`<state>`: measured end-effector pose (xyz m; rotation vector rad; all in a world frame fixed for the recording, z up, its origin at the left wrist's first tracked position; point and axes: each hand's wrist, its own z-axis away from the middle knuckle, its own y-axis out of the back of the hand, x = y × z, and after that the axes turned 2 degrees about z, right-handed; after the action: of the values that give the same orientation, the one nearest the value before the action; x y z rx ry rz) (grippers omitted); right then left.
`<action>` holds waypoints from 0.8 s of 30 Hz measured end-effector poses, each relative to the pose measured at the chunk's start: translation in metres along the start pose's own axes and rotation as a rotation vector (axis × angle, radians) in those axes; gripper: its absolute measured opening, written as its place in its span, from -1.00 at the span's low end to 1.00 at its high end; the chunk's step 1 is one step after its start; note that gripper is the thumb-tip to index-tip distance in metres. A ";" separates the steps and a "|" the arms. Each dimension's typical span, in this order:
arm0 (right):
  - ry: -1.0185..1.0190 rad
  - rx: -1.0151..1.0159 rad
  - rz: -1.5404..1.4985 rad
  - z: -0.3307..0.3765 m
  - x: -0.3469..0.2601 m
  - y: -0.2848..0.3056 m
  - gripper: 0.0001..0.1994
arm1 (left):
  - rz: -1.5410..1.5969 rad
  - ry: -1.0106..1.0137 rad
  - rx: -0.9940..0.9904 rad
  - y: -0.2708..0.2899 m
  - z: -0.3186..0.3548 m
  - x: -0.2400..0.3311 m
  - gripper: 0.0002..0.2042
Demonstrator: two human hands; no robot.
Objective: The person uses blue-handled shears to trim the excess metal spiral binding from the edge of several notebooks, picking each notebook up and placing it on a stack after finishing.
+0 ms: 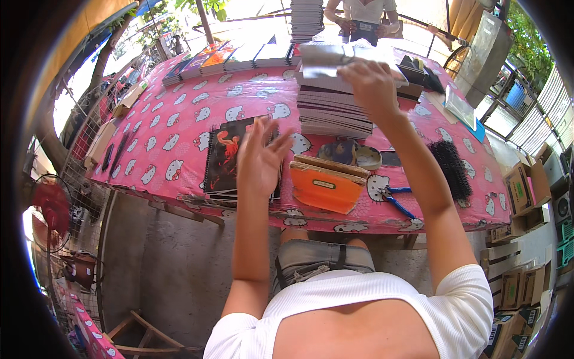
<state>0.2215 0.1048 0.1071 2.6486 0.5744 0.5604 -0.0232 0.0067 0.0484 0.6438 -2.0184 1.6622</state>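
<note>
The work on the books looks partway through: a black notebook (226, 157) with a coil along its left edge lies atop a small pile near the front of the table (134, 170), apparently bound, while loose black coils (449, 169) lie unused at the right. The left hand (260, 157) is over the notebook, fingers spread and holding nothing visible. The right hand (369, 81) bends over the top of the central stack (330, 109), beside a pale sheet (326, 58); blur hides whether it pinches it. That stack seems to be what is left. An orange block (327, 184) and blue-handled pliers (399, 200) sit nearer the body. Pink patterned cloth covers the table, with books (230, 58) lined along its far side. Beyond stands another person (365, 15); cardboard boxes (526, 188) flank the concrete floor (179, 257), and a red fan (51, 212) stands left.
</note>
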 end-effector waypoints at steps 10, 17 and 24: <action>0.222 -0.129 -0.123 0.053 -0.042 0.083 -0.57 | -0.311 -0.027 -0.055 -0.053 -0.029 -0.026 -0.80; -0.866 -0.070 -1.018 0.123 -0.009 0.059 -0.05 | -0.300 -0.175 -0.056 -0.026 -0.041 -0.041 -0.80; -1.028 -0.135 -1.105 0.040 0.058 0.047 -0.28 | -0.439 -0.052 0.157 -0.100 -0.101 -0.007 -0.71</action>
<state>0.3030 0.0804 0.1107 1.6855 1.3241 -0.9528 0.0477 0.0903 0.1396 1.1050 -1.6347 1.5528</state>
